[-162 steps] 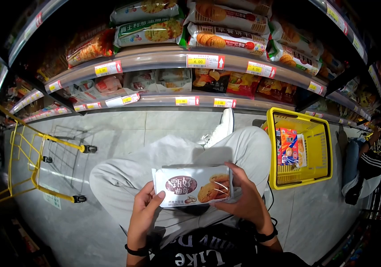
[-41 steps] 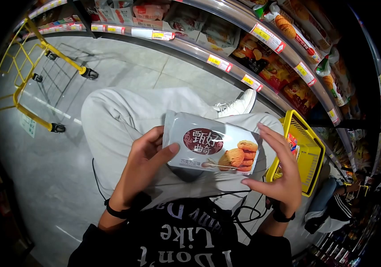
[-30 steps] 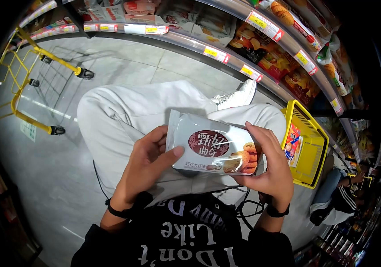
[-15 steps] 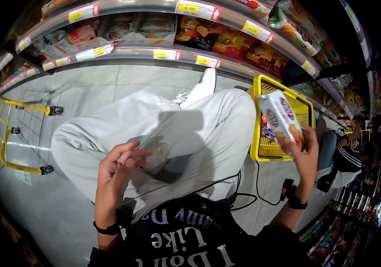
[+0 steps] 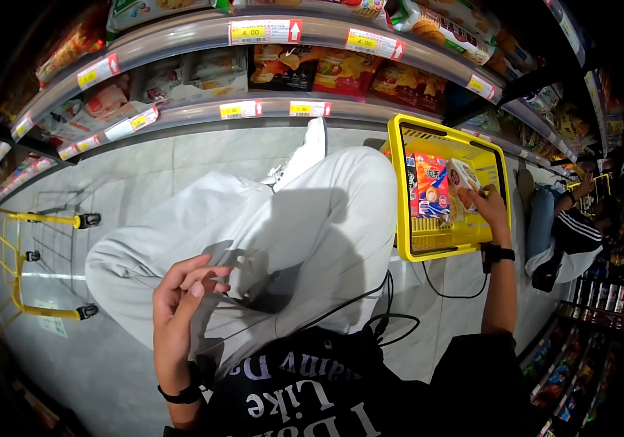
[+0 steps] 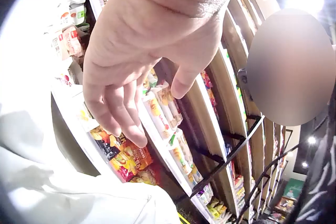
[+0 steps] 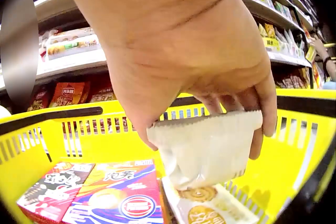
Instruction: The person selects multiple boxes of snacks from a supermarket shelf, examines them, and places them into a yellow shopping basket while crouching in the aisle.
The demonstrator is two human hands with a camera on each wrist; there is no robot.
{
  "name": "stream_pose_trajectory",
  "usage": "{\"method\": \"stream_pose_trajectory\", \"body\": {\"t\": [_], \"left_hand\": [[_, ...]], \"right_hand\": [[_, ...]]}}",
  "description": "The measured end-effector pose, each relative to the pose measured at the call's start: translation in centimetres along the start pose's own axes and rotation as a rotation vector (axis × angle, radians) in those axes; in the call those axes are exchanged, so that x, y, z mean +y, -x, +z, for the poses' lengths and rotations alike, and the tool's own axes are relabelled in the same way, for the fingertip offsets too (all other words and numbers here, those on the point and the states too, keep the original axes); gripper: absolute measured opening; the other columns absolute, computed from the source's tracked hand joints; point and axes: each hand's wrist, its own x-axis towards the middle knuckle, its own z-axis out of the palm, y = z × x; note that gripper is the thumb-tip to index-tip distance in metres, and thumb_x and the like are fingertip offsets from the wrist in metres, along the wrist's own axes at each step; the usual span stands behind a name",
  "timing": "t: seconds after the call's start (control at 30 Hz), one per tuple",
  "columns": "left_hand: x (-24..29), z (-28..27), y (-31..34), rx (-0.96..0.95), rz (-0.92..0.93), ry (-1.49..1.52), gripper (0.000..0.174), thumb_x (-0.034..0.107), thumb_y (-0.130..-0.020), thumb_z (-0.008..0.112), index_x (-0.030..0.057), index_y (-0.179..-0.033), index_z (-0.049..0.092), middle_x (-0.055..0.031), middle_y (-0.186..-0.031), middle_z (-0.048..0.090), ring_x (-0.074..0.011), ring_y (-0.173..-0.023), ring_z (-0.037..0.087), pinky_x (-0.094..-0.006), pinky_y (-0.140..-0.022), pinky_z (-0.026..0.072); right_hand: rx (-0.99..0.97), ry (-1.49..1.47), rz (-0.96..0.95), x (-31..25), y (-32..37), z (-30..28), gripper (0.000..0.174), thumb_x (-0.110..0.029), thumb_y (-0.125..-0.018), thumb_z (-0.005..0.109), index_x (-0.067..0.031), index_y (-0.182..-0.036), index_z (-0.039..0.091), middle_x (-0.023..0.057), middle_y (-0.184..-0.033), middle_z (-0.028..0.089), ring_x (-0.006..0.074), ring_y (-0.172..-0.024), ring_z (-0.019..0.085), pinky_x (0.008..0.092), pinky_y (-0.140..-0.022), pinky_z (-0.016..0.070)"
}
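My right hand (image 5: 494, 207) grips one end of a white cookie packet (image 5: 463, 177) inside the yellow shopping basket (image 5: 402, 218). In the right wrist view, thumb and fingers lie on either side of the packet (image 7: 207, 148). Beneath it is another pale packet with a biscuit picture (image 7: 210, 205). A red and blue snack box (image 7: 118, 195) and a dark and red box (image 7: 58, 187) lie beside that. My left hand (image 5: 184, 291) hovers over the lap with loosely bent fingers and nothing in them; the left wrist view (image 6: 142, 56) shows the same hand.
Shelves of snack bags (image 5: 344, 71) and biscuit packs (image 5: 443, 29) run along the front. A yellow wire trolley (image 5: 17, 269) stands at the left. Another person (image 5: 570, 233) sits at the right beyond the basket. A black cable (image 5: 392, 317) loops across the floor.
Earlier both hands held the cookie packet over the lap. The left hand let go, while the right carried the packet rightward and down into the basket. The head view also turned.
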Motion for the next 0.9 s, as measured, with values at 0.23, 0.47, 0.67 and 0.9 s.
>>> {"method": "stream_pose_trajectory", "body": {"t": [0.23, 0.47, 0.67, 0.9], "left_hand": [[0.0, -0.3, 0.1, 0.023, -0.001, -0.066, 0.044, 0.022, -0.1, 0.063, -0.0062, -0.133, 0.058, -0.0212, -0.115, 0.072, -0.0242, -0.095, 0.069, -0.0369, -0.095, 0.0509], [0.6, -0.2, 0.1, 0.028, -0.013, -0.095, 0.044, 0.023, -0.099, 0.063, -0.0059, -0.132, 0.058, -0.0206, -0.115, 0.072, -0.0235, -0.094, 0.069, -0.037, -0.095, 0.0507], [1.3, -1.7, 0.3, 0.092, 0.002, -0.167, 0.043, 0.022, -0.099, 0.063, -0.0054, -0.131, 0.058, -0.0192, -0.114, 0.072, -0.0224, -0.095, 0.068, -0.0357, -0.095, 0.0503], [2.8, -6.7, 0.7, 0.253, 0.107, -0.406, 0.036, 0.013, -0.103, 0.059, -0.0051, -0.134, 0.058, -0.0137, -0.119, 0.07, -0.0188, -0.108, 0.065, -0.0323, -0.102, 0.0456]], "right_hand": [[-0.291, -0.013, 0.029, 0.4, -2.2, 0.5, 0.085, -0.051, -0.075, 0.082, 0.0117, -0.126, 0.057, 0.0246, -0.111, 0.072, 0.0315, -0.1, 0.072, 0.0382, -0.083, 0.055], [-0.696, 0.055, 0.159, -3.2, -2.0, -0.9, 0.107, -0.056, -0.064, 0.087, 0.004, -0.143, 0.046, 0.0218, -0.122, 0.068, 0.032, -0.102, 0.068, 0.0433, -0.081, 0.0544], [-0.566, 0.036, 0.055, -1.8, -4.1, 0.8, 0.093, -0.042, -0.069, 0.089, -0.0023, -0.143, 0.052, 0.0204, -0.129, 0.068, 0.0343, -0.116, 0.066, 0.0393, -0.097, 0.0512], [-0.421, 0.084, -0.171, -5.6, -3.2, 1.3, 0.082, -0.033, -0.072, 0.09, -0.0022, -0.141, 0.057, 0.0235, -0.133, 0.065, 0.0357, -0.122, 0.064, 0.0408, -0.104, 0.049]]}}
